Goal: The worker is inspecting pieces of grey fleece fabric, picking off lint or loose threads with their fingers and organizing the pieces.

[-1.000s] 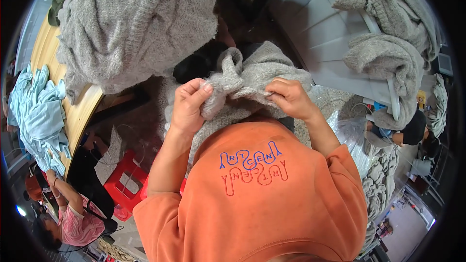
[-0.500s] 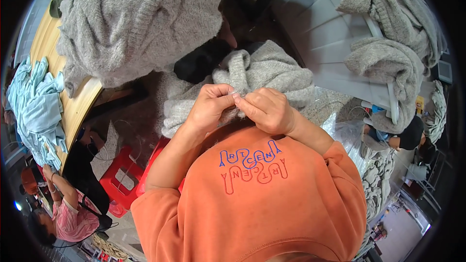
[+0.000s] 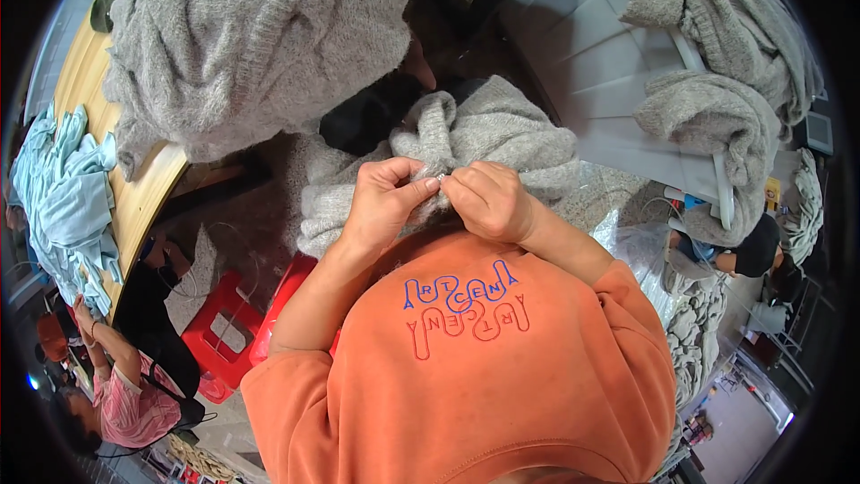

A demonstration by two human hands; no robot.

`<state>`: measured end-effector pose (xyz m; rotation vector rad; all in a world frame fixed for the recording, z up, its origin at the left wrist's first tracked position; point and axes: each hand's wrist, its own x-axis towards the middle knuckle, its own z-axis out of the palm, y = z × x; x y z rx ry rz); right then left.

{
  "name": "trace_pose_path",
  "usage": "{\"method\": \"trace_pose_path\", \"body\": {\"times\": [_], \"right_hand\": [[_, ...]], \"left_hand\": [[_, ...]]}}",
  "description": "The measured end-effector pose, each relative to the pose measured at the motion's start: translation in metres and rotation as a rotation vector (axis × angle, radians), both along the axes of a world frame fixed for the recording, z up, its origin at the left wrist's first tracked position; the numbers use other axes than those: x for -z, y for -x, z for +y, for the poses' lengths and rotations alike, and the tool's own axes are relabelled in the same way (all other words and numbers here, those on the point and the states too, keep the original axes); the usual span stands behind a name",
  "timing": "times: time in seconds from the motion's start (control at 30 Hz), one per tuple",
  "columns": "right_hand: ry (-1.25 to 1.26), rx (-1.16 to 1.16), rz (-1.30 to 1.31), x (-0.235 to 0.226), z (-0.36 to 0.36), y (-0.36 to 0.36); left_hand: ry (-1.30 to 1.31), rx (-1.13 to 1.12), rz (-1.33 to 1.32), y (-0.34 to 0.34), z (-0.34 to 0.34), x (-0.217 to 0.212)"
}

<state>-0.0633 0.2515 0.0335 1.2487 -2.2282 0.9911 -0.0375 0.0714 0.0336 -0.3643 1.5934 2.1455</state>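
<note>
A grey knitted garment (image 3: 515,130) lies bunched in my lap, its folds spreading to both sides. My left hand (image 3: 387,197) pinches a bit of its knit between thumb and forefinger. Close beside it, my right hand (image 3: 491,202) is closed on the same spot, fingertips almost meeting those of the left. Something small and pale shows between the fingertips, too small to make out. The lower folds of the garment are partly hidden behind my hands and wrists.
A large heap of grey knitwear (image 3: 260,54) covers the wooden table (image 3: 148,193) at left, with light blue garments (image 3: 72,206) beyond. On the right stands a grey plastic bin (image 3: 591,63) with knits over its rim. A red stool (image 3: 224,332) and a person in pink (image 3: 134,403) are lower left.
My fingertips have shifted slightly at the pinched spot and my right hand has turned a little, its fingers curled closer. The garment has barely moved.
</note>
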Motion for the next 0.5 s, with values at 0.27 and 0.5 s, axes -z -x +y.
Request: {"method": "trace_pose_path", "body": {"times": [0.27, 0.5], "right_hand": [[0.131, -0.069, -0.387, 0.004, -0.014, 0.011], [0.113, -0.031, -1.084, 0.001, -0.011, 0.011]], "left_hand": [[0.155, -0.115, 0.114, -0.008, -0.005, 0.006], [0.300, -0.084, 0.170, -0.015, -0.003, 0.001]]}}
